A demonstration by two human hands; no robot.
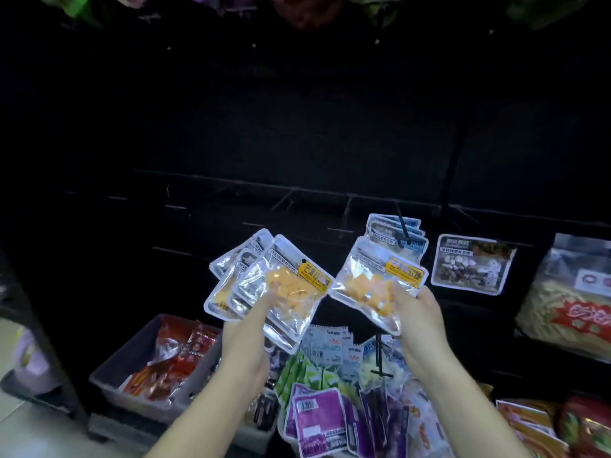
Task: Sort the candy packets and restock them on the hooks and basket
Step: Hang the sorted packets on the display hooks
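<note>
My left hand [246, 328] grips a fanned stack of clear packets of orange candy [267, 285] with yellow labels. My right hand [421, 320] holds one matching orange candy packet [373, 285] by its lower right corner, lifted in front of a black hook [404, 229]. Several blue-and-white packets [396, 234] hang on that hook behind it. Both hands are raised before the dark display wall, about level with each other.
A grey basket [132, 365] with red packets sits low at left. Below my hands lie purple packets [319, 421], green ones and blue-white ones. A nut-picture packet [471, 264] hangs to the right, and a large noodle bag [568, 299] stands at far right. Bare hooks line the dark wall.
</note>
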